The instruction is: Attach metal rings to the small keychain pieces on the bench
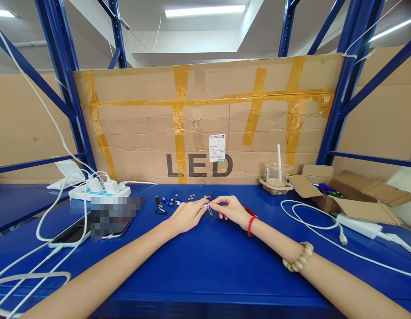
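Note:
Both my hands meet at the middle of the blue table (205,261). My left hand (187,215) and my right hand (230,209) each pinch a small silvery part (209,207) between their fingertips; it is too small to name. Just behind them lie several small keychain flashlights (160,204) and several tiny button cells (191,197). A red string and a bead bracelet circle my right wrist and forearm.
A white power strip (99,190) with plugs and cables sits at the left, with phones (72,234) in front of it. A plastic cup with a straw (278,174), an open cardboard box (345,195) and a white charger cable (328,226) are at the right. A taped cardboard wall stands behind.

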`<state>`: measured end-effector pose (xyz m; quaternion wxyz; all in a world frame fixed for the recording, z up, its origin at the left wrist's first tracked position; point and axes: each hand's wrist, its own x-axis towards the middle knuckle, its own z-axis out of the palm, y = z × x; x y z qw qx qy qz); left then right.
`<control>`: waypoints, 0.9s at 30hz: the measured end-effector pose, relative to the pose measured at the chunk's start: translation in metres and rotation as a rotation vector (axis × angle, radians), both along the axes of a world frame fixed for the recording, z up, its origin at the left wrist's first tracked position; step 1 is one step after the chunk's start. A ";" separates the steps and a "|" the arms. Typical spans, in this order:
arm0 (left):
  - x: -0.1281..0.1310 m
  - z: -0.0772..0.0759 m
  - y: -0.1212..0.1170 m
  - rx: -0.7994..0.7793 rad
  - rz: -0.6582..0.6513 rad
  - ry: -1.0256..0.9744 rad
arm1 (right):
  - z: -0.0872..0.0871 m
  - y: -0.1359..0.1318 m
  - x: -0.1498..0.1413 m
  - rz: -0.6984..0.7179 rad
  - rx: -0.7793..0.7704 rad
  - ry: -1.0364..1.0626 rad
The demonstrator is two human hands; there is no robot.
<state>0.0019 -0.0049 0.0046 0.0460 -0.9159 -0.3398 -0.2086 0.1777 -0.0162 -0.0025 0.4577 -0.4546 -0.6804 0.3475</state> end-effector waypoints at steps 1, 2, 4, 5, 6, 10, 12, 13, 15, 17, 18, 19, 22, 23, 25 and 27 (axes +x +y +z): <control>0.000 0.000 0.000 0.005 0.000 0.000 | 0.000 0.000 0.000 0.003 -0.001 0.000; 0.000 0.000 0.000 0.010 -0.001 0.000 | 0.000 0.000 0.000 0.006 -0.004 0.002; 0.000 0.000 0.001 0.017 -0.005 0.003 | 0.001 0.000 0.000 0.010 -0.011 0.010; 0.000 0.000 0.001 0.021 -0.007 0.005 | 0.001 0.000 0.001 0.012 -0.014 0.014; 0.000 -0.001 0.001 0.026 -0.006 0.009 | 0.001 0.000 0.001 0.015 -0.017 0.015; 0.000 -0.002 0.001 0.025 0.019 0.026 | 0.000 -0.002 0.002 0.036 -0.040 -0.009; -0.001 -0.002 0.000 0.015 0.028 0.033 | 0.001 -0.004 0.002 0.038 -0.054 -0.021; -0.001 -0.002 -0.001 0.013 0.030 0.038 | 0.001 -0.004 0.002 0.038 -0.058 -0.023; -0.001 -0.001 -0.002 0.019 0.021 0.051 | 0.001 -0.006 0.001 0.038 -0.067 -0.029; -0.001 0.000 -0.004 0.032 0.001 0.062 | 0.002 -0.007 0.000 0.039 -0.074 -0.029; -0.001 0.000 -0.004 0.039 -0.010 0.064 | 0.003 -0.007 0.000 0.041 -0.078 -0.028; -0.001 0.000 -0.004 0.046 -0.020 0.066 | 0.003 -0.008 -0.001 0.042 -0.079 -0.025; -0.001 -0.001 -0.003 0.070 -0.029 0.076 | 0.002 -0.009 -0.002 0.028 -0.076 -0.020; -0.002 -0.002 -0.002 0.081 -0.025 0.085 | 0.002 -0.009 -0.002 0.022 -0.068 -0.018; -0.002 -0.004 -0.001 0.108 -0.010 0.108 | 0.000 -0.008 -0.001 0.015 -0.054 -0.023; -0.002 -0.005 -0.001 0.135 -0.001 0.124 | -0.001 -0.008 0.000 0.014 -0.047 -0.046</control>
